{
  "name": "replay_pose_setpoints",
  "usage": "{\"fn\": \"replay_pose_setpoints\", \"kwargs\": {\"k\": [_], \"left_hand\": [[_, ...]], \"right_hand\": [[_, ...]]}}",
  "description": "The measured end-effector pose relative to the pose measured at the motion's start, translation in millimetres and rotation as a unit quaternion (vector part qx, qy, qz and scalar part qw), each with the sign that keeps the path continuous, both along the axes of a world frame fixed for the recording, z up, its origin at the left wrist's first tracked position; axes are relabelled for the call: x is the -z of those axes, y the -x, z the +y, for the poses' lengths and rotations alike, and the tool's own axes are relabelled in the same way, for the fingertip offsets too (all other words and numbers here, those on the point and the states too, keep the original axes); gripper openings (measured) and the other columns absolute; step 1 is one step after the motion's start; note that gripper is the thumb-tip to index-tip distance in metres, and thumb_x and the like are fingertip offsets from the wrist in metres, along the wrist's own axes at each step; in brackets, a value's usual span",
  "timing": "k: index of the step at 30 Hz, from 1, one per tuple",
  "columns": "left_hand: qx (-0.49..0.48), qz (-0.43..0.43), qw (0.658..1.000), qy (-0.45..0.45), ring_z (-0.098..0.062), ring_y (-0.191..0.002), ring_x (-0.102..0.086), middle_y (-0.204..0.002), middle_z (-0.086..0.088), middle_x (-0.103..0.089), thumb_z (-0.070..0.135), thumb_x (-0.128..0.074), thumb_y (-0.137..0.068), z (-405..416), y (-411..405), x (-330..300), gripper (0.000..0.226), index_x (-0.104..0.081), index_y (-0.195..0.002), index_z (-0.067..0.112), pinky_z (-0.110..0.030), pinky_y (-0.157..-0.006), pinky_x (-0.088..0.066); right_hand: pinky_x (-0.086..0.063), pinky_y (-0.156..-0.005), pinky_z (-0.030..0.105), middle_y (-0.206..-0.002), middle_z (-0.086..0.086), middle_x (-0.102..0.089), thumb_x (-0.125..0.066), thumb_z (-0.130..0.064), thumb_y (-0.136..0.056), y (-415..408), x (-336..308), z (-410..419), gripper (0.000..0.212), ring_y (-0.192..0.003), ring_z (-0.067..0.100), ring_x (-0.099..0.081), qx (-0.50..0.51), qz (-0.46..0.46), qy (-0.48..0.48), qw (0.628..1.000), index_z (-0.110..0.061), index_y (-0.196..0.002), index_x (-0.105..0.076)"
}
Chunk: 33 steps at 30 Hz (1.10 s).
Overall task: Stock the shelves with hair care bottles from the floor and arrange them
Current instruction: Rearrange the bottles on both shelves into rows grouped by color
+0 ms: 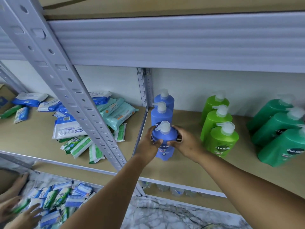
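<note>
A blue pump bottle (165, 138) stands upright on the brown shelf board (184, 166), at the front of a row of three blue bottles (162, 113). My left hand (149, 143) grips its left side and my right hand (183, 142) grips its right side, thumbs on the front. To the right stand three light green pump bottles (221, 139) in a row. Further right, a row of three darker green bottles (280, 142) reaches the frame edge.
A grey perforated upright (77, 100) crosses in front of the left shelf bay, where wet-wipe packs (92, 129) lie piled. An upper shelf beam (181, 43) overhangs. On the marble floor (165, 215) lie more packs (56, 200); another person's hands (14, 210) touch them.
</note>
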State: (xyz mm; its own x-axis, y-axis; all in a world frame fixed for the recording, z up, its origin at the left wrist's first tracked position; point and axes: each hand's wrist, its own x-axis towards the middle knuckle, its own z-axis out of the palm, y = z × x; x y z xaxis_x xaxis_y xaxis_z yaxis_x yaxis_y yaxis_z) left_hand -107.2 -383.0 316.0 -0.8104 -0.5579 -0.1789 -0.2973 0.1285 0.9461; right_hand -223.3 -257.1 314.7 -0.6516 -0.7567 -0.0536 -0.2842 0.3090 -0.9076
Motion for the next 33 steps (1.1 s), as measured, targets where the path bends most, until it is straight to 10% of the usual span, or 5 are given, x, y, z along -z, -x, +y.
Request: {"fn": "replay_pose_setpoints", "kwargs": {"k": [8,16,25,33], "left_hand": [[-0.029,0.041,0.999,-0.02,-0.008,-0.094,-0.062,-0.108,0.006,-0.065,-0.002,-0.052,-0.092,-13.5,9.6,6.3,0.049,-0.045,-0.135,0.02,-0.028,-0.089,-0.049],[-0.036,0.064,0.997,-0.019,0.013,-0.08,-0.06,-0.1,0.015,-0.063,-0.004,-0.053,-0.091,-16.4,15.0,5.9,0.047,-0.047,-0.127,0.026,-0.015,-0.081,-0.05],[-0.032,0.059,0.998,-0.01,0.012,-0.09,-0.059,-0.113,0.01,-0.062,0.001,-0.056,-0.091,-20.8,11.4,10.8,0.048,-0.046,-0.131,0.025,-0.021,-0.089,-0.05],[-0.021,0.042,0.999,-0.006,0.014,-0.088,-0.059,-0.102,0.019,-0.062,-0.006,-0.05,-0.091,-23.1,9.7,4.0,0.052,-0.047,-0.114,0.04,-0.017,-0.082,-0.046]], "right_hand": [[-0.043,-0.075,0.004,-0.104,-0.011,-0.065,-0.07,-0.002,-0.081,9.4,-0.5,-22.9,0.045,-0.089,-0.008,-0.061,-0.011,-0.012,0.023,1.0,-0.023,-0.117,-0.052],[-0.051,-0.089,0.029,-0.111,-0.004,-0.067,-0.072,-0.013,-0.081,14.2,5.8,-27.5,0.045,-0.101,0.01,-0.064,0.006,-0.008,0.005,1.0,-0.024,-0.119,-0.052],[-0.048,-0.079,0.008,-0.112,-0.007,-0.064,-0.072,-0.014,-0.083,8.4,-1.1,-27.8,0.047,-0.1,0.003,-0.062,-0.001,-0.011,-0.002,1.0,-0.019,-0.124,-0.051],[-0.036,-0.088,0.018,-0.123,0.006,-0.058,-0.064,-0.018,-0.087,0.2,-45.1,-37.1,0.048,-0.11,0.02,-0.054,-0.053,0.254,0.007,0.966,-0.009,-0.131,-0.049]]}}
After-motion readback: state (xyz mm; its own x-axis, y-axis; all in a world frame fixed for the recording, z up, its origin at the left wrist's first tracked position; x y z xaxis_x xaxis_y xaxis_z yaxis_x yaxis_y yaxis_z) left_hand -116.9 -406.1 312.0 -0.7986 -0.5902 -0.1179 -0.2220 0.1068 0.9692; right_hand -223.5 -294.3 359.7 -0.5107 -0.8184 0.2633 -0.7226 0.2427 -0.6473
